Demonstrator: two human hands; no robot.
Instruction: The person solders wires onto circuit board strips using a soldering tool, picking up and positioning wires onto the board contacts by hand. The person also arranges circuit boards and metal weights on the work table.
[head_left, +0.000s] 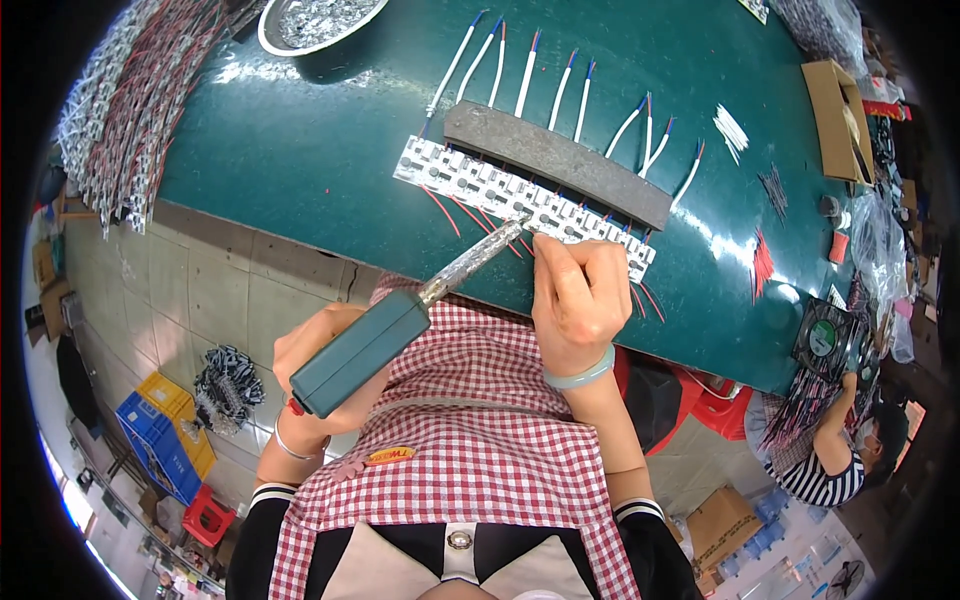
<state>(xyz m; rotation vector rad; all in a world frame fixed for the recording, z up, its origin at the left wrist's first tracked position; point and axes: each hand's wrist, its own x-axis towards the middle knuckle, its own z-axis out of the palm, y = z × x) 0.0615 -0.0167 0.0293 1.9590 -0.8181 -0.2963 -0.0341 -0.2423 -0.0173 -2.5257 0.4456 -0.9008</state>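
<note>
My left hand (325,350) is closed round the green handle of a soldering iron (362,352). The iron's metal tip touches or hovers just over a row of white circuit boards (460,178); I cannot tell which. My right hand (585,290) is closed in a pinch at the row's near edge, beside the tip, and its fingers hide what they hold. Thin red wires (440,210) stick out from the near side of the boards. A long dark grey bar (555,160) lies along their far side, over white cables (527,75) with bared coloured ends.
On the green table (330,180) stand a bowl of metal scraps (320,22) and a heap of wired boards (135,110). To the right are white tubes (731,133), dark pieces (773,190), red wires (762,262) and a cardboard box (838,120). Another person (830,455) sits at right.
</note>
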